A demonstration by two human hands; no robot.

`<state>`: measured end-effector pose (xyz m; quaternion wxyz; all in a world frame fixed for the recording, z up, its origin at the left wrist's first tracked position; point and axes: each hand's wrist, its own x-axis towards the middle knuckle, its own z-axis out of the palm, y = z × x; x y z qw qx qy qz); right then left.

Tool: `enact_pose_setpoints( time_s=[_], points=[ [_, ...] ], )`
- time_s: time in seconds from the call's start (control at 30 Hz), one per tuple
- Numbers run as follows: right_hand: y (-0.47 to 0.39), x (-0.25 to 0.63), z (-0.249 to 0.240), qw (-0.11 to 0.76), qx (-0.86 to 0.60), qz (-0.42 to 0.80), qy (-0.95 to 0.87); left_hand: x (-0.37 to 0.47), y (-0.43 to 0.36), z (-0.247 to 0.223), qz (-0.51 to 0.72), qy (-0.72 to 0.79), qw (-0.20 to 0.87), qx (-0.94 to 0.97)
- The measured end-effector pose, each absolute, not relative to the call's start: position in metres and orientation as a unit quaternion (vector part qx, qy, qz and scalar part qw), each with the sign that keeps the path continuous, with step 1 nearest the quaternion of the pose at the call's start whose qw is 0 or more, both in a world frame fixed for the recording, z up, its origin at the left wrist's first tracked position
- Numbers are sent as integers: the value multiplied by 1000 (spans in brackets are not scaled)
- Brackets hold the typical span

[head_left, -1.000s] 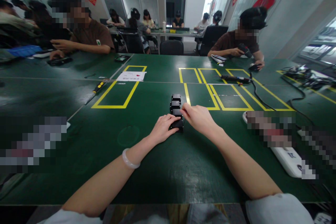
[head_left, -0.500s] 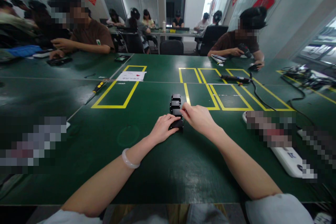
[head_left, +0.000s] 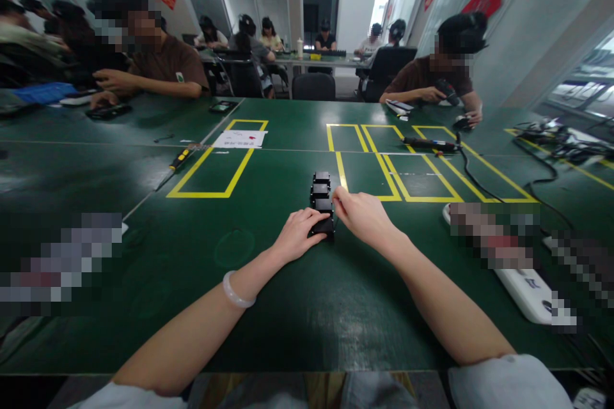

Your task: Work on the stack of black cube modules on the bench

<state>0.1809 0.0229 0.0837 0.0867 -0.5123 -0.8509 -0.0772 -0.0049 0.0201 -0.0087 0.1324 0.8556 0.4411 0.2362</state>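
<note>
Nearest: pale, glossy, ring-shaped bangle on the left wrist, above the smooth, dark-green desk.

Next, left hand: bent over the nearest block, thumb at the near side, fingers across the top, gripping.

Right hand: fingers curled in, tips just beside the right edge of the second block; cannot tell whether pinching anything small.

Change within the last half second: right fingertips shifted slightly to the right, exposing more of the second block; left hand unmoved. Probable meaning: fine work at that block's side, with steadying left to the left hand alone.

Between both hands and extending beyond, near mid-desk: row of four black, box-shaped blocks, apparently hard plastic. Note flat tops, small projections along the sides, and a line running straight away from the body. Cannot tell whether joined.

Farther out, left: yellow-tape rectangle, slim yellow-and-black handled tool, white printed paper sheet. Right: slim black stick-shaped tool with dark cable.

Far side: two people in brown shirts, at left and right.
</note>
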Motion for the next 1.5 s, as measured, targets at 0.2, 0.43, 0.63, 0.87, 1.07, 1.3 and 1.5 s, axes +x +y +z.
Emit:
enact_pose_setpoints(
  time_s=[0.2, 0.43, 0.63, 0.87, 1.07, 1.3, 1.5],
  points=[
    [23, 182, 84, 86, -513, -77, -851, -4, 20, -9, 237, 444, 130, 854],
    [23, 181, 84, 71, -526, -79, -844, -4, 20, -8, 234, 444, 134, 854],
    [21, 181, 84, 83, -516, -80, -849, -4, 21, -10, 237, 444, 132, 854],
    [22, 180, 84, 80, -520, -62, -848, -5, 21, -10, 232, 446, 132, 854],
    [23, 177, 84, 73, -522, -73, -847, -5, 21, -9, 234, 441, 127, 857],
    [23, 176, 87, 70, -510, -71, -855, -5, 20, -10, 235, 442, 124, 857],
    [23, 176, 86, 69, -511, -72, -854, -5, 20, -9, 233, 445, 124, 856]
  ],
)
